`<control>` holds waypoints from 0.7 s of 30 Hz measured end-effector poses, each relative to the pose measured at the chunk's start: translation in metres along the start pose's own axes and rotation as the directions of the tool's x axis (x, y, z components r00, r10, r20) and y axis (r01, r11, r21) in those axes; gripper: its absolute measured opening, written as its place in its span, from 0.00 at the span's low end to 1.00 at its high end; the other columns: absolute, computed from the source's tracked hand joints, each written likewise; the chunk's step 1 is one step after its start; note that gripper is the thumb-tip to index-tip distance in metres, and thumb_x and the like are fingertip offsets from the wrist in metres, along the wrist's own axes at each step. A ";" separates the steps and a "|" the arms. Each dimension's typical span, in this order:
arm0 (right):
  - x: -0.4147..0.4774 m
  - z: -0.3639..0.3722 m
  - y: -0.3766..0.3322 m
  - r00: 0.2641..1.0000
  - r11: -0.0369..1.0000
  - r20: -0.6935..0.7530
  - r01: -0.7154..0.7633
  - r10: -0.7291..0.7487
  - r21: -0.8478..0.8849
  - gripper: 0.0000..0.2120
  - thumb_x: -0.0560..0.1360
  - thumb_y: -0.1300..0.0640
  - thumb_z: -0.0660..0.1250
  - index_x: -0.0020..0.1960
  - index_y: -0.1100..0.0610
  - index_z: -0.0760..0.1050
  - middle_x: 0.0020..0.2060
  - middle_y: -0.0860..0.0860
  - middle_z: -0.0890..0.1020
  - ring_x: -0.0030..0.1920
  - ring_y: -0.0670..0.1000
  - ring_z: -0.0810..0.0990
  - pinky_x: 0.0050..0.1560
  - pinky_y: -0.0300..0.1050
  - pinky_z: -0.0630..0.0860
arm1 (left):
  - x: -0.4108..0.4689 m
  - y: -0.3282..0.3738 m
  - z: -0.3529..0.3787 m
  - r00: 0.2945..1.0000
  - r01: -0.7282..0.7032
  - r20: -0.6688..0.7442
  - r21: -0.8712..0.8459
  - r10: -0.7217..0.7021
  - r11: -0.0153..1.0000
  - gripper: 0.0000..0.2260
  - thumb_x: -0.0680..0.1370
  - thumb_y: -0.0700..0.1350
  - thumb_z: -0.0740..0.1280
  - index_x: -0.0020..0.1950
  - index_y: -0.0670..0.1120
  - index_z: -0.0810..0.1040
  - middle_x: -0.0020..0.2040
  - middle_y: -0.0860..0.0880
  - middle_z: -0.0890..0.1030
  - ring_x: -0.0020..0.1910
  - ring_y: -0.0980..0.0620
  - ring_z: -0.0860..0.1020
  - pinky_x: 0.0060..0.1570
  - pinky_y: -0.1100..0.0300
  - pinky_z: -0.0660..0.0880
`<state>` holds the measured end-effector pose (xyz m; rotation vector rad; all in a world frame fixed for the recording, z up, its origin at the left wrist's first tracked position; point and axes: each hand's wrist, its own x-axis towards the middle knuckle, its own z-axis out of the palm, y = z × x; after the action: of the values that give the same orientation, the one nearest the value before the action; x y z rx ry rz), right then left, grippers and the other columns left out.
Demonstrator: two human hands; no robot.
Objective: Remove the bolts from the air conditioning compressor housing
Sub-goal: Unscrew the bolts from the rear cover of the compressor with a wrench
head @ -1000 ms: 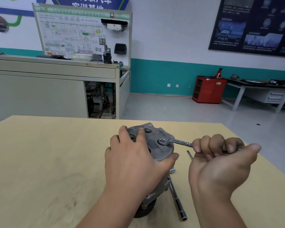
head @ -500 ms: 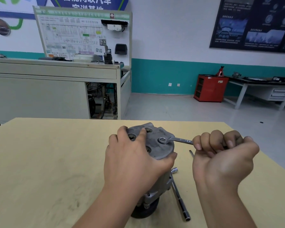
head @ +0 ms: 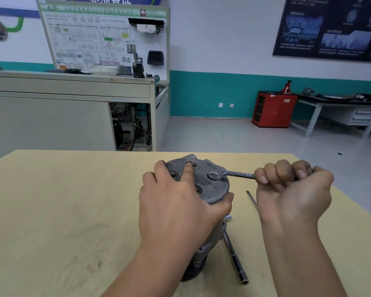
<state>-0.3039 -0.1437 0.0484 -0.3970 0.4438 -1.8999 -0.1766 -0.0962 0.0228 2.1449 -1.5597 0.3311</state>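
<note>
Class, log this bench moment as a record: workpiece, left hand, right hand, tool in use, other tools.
Workpiece: compressor housing, upright on the table
Left hand: holds the housing's top plate
Right hand: grips the wrench handle
Tool in use: wrench, ring end seated on the top plate's right side
Other tools: socket driver and thin rod lying on the table, right of the housing

Beyond my pale wooden table (head: 62, 200), a grey training bench (head: 51, 116) stands left of the red cabinet (head: 273, 110) — white wall (head: 219, 39) with a teal band (head: 212, 91) behind it, dark poster (head: 330, 28) above.
</note>
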 end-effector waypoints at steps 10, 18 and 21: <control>0.013 0.004 0.001 0.997 0.997 -0.030 -0.068 0.067 -0.044 0.13 0.71 0.61 0.44 0.29 0.53 0.55 0.22 0.48 0.54 0.22 0.49 0.52 0.23 0.34 0.56 | -0.004 0.008 -0.001 0.999 0.035 -0.017 -0.023 -0.036 0.999 0.38 0.62 0.73 0.52 0.56 0.51 0.83 0.50 0.39 0.79 0.41 0.41 0.75 0.40 0.54 0.74; 0.026 0.005 0.003 0.988 0.987 -0.025 -0.151 0.150 -0.054 0.14 0.71 0.61 0.44 0.27 0.53 0.56 0.22 0.48 0.54 0.20 0.48 0.52 0.22 0.33 0.55 | -0.008 0.015 0.001 0.998 0.068 -0.005 -0.034 -0.068 0.997 0.35 0.63 0.71 0.62 0.54 0.46 0.84 0.50 0.33 0.79 0.40 0.38 0.76 0.41 0.51 0.76; 0.034 0.007 0.003 0.983 0.982 -0.026 -0.184 0.183 -0.042 0.11 0.66 0.63 0.46 0.27 0.54 0.56 0.21 0.48 0.54 0.20 0.47 0.51 0.21 0.33 0.54 | -0.007 0.013 0.001 0.999 0.048 0.000 -0.055 -0.048 0.997 0.35 0.61 0.71 0.67 0.55 0.46 0.84 0.52 0.33 0.79 0.41 0.37 0.77 0.42 0.50 0.76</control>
<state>-0.3104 -0.1777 0.0550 -0.3526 0.5203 -1.7190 -0.1909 -0.0938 0.0218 2.1356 -1.4970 0.2709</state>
